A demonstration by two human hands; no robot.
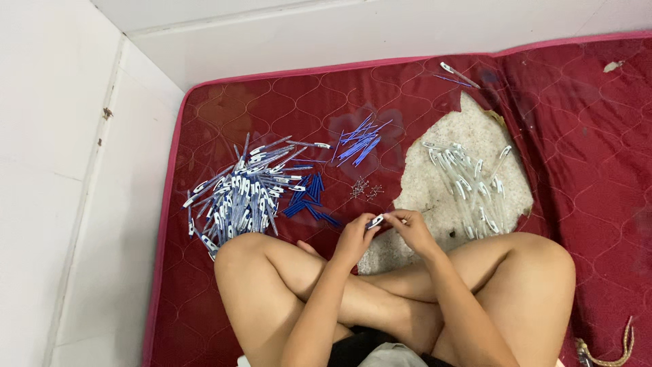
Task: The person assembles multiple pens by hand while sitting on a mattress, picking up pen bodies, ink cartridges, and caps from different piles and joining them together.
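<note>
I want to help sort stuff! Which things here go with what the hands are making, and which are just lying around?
Part of the work:
pen held by left hand and right hand
finished pens
blue refills
springs
clear barrels

Just lying about:
rope
white scrap

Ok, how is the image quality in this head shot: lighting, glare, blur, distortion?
Head view: even, soft light with faint shadows; slight sheen on the red mattress; the wall edge bows from the wide lens; both hands, left and right, and the pen part they hold look slightly soft.
</note>
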